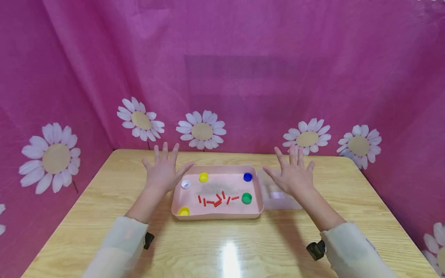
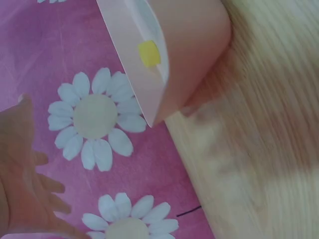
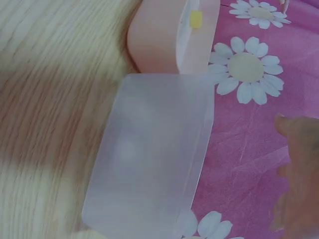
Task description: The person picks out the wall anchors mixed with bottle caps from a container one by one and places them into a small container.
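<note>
Nearest you are your pale sleeves (image 1: 118, 243), with a black device (image 1: 148, 240) showing at each wrist. Beyond them your left hand (image 1: 161, 175) and right hand (image 1: 297, 177) are raised over the table (image 1: 208, 247), all fingers straight and spread, holding nothing.

Between your hands, the pink tray (image 1: 215, 217) sits on the table. At its front left corner you have a yellow cap (image 1: 184, 211). Behind that, loose red sticks (image 1: 210, 202) lie scattered across the middle, some touching, with a green cap (image 1: 247, 198) to their right. Farther back are a whitish cap (image 1: 185, 184) by the left wall, a second yellow cap (image 1: 203, 177) near the back wall and a blue cap (image 1: 247, 177) at the back right.

Just beside the tray's right end, partly hidden behind your right hand in the head view, is a translucent box (image 3: 149, 154). Past the table hangs a magenta curtain (image 1: 243, 85) printed with white daisies (image 1: 201, 131).
</note>
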A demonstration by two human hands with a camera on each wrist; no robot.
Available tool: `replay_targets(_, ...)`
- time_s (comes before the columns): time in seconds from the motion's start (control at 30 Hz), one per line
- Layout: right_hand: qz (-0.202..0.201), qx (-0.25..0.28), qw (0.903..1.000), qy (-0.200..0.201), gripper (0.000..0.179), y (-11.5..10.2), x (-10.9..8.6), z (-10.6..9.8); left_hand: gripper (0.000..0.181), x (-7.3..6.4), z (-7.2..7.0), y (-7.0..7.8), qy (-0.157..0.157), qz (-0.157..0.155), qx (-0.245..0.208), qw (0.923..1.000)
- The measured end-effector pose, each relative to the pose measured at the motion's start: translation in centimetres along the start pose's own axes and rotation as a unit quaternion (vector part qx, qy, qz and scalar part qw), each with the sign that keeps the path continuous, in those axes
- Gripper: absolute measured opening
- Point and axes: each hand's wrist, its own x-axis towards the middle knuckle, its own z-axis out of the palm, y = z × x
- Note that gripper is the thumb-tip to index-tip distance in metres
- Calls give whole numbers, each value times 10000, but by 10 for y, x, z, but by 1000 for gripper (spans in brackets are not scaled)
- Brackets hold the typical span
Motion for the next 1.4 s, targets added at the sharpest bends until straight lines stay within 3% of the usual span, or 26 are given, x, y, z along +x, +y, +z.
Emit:
replay_targets(0.13, -41, 93, 9999, 123, 78, 5, -1, 1, 81, -1, 1, -9, 29, 51, -188, 9998)
replay_targets(0.3, -333, 127, 9976, 594, 68, 7, -2, 4, 78, -3, 2, -19, 124, 59, -346, 9993)
replay_targets(0.47, -570, 518, 9935, 834, 58, 10, -3, 8, 76, -5, 4, -28, 36, -26, -722, 9974)
replay_targets(0.7, -859, 1038, 9870, 882, 45, 17, -4, 16, 71, -8, 10, -36, -103, -157, -1047, 9943)
replay_targets(0.93, -1387, 1618, 9724, 954, 36, 20, -1, 28, 66, -8, 23, -45, -147, -134, -1292, 9914)
replay_targets(1.17, -1867, 1494, 9658, 1001, 27, 16, 0, 35, 62, -7, 35, -51, -410, 71, -1336, 9902)
replay_targets(1.4, -2180, 1767, 9575, 665, 18, 10, 0, 40, 61, -5, 45, -52, -701, 89, -1351, 9883)
